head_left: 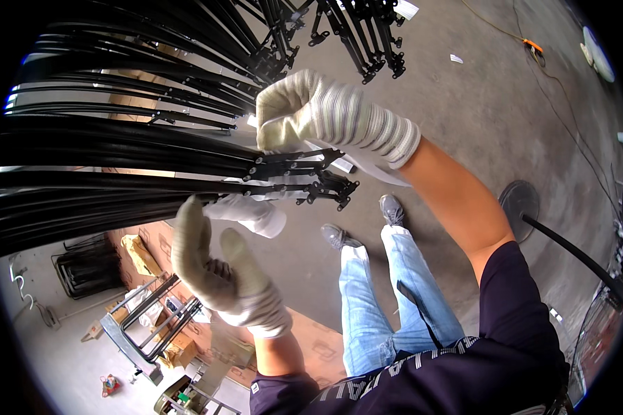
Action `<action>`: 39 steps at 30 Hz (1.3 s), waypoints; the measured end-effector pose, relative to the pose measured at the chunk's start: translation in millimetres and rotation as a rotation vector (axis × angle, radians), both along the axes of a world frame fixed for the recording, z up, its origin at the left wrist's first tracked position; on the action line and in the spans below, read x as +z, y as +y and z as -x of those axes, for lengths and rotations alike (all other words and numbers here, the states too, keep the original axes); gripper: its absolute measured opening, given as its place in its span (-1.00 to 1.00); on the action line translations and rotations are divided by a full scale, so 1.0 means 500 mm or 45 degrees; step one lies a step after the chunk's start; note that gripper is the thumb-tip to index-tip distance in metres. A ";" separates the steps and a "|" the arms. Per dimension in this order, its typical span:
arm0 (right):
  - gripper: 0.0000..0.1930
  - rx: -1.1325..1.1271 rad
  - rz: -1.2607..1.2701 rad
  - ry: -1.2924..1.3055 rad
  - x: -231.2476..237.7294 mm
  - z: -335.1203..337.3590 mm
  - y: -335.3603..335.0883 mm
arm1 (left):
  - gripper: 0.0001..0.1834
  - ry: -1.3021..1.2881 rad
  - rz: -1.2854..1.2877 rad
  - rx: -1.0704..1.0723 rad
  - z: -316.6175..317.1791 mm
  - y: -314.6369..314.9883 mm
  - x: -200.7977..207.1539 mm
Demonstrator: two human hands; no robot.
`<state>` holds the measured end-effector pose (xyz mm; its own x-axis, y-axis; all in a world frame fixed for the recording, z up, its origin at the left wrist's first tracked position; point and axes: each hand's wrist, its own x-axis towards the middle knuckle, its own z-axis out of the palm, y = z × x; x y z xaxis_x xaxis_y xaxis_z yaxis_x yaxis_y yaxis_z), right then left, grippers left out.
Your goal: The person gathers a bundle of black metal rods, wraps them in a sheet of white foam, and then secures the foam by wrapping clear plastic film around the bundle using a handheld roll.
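Long black metal tubes [152, 149] with hinged brackets [325, 187] at their ends stretch in from the left, stacked in layers. My right hand [301, 114], in a striped knit glove, is curled closed by the bracket ends of the middle tubes. What it grips, if anything, is hidden by the fingers. Pale plastic film [367, 162] shows below that hand, and more whitish film [253, 213] hangs under the lower tubes. Similarly gloved, my left hand [225, 270] is open just below the lowest tubes, thumb apart from the fingers, with nothing in it.
More black tubes [367, 41] with brackets hang at the top. A round dark base [519, 207] with a black pole stands on the floor at right. A cord with an orange connector [533, 46] lies farther off. A grey metal frame [135, 346] and cartons [180, 349] are at lower left.
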<state>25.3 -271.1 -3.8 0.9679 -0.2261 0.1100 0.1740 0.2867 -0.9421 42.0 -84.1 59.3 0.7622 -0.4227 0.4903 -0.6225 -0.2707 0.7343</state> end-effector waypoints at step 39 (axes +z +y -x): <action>-0.85 0.008 -0.862 -0.245 0.010 0.024 0.109 | -0.40 -0.221 0.279 0.040 -0.157 0.135 -0.023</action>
<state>13.2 -216.7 1.4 0.9470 -0.2996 0.1161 0.3158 0.8010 -0.5086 120.6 -16.5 48.0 0.6699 -0.2697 0.6917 -0.7379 -0.1388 0.6605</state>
